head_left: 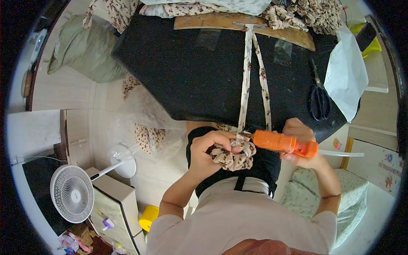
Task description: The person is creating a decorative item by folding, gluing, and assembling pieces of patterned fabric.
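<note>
Along the far edge of the black worktop point(182, 72) lies a wooden board point(212, 20), with floral cloth point(180, 10) heaped behind its left part and ruffled scrunchies point(316, 15) piled at its right. Two narrow printed fabric strips point(245, 76) run from the board's middle to the near edge, crossing the space ahead of the hands. Dark-handled scissors point(319, 102) lie near the right edge, points away from the person, just beside a white sheet point(346, 72) that overhangs that edge. Beyond the worktop's slanting left edge, a clear plastic bag point(148, 108) sits low down; a white fan point(75, 193) stands farther left.

The widest bare stretch of worktop is left of the strips, reaching the left corner; a narrower one separates strips and scissors. Both hands work just off the near edge, above the lap.

The left hand point(208, 148) pinches a gathered floral scrunchie point(233, 160), bunched into a rough ring. The right hand point(298, 127) is wrapped round an orange glue gun point(276, 141). Its long axis lies nearly parallel to the near edge, nozzle end leftward at the scrunchie, a pale glue stick point(342, 153) projecting rightward.
</note>
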Demonstrator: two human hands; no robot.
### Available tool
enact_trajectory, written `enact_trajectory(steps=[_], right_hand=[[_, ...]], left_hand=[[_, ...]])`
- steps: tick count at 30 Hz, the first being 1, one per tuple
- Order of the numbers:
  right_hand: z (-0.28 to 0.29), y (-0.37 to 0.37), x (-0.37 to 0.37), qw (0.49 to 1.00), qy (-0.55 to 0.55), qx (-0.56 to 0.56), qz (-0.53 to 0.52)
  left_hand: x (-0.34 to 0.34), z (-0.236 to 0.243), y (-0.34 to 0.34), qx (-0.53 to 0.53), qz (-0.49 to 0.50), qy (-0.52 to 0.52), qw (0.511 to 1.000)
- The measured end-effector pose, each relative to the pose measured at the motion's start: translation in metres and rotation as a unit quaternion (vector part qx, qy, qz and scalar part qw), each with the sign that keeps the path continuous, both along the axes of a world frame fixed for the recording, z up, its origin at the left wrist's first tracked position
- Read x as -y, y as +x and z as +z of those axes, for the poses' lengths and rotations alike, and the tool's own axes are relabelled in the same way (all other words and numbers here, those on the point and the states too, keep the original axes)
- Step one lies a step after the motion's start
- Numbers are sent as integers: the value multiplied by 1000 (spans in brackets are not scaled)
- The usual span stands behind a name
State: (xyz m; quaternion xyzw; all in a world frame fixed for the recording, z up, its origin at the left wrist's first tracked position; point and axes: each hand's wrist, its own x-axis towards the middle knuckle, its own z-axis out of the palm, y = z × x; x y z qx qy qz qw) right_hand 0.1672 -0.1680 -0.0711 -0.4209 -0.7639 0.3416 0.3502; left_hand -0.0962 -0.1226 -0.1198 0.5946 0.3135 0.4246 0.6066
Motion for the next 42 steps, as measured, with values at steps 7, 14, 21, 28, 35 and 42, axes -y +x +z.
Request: enact_trajectory(steps=[7, 14, 21, 28, 35, 42], right_hand=[[2, -2, 1, 1000, -7, 9, -6], [2, -4, 4, 1000, -2, 14, -21], [4, 3, 7, 999, -29, 2, -14], [9, 3, 6, 998, -35, -20, -44], [7, -10, 5, 997, -69, -19, -23], [-3, -13, 9, 995, -67, -69, -5]], left_hand=[[-1, 4, 1, 10, -6, 18, 1000], [-2, 4, 1, 16, -4, 24, 1000], [-3, 0, -3, 26, -8, -17, 999], [-3, 5, -3, 24, -16, -41, 999], [-5, 17, -5, 108, -9, -223, 969], [-8, 24, -6, 54, -6, -142, 988]])
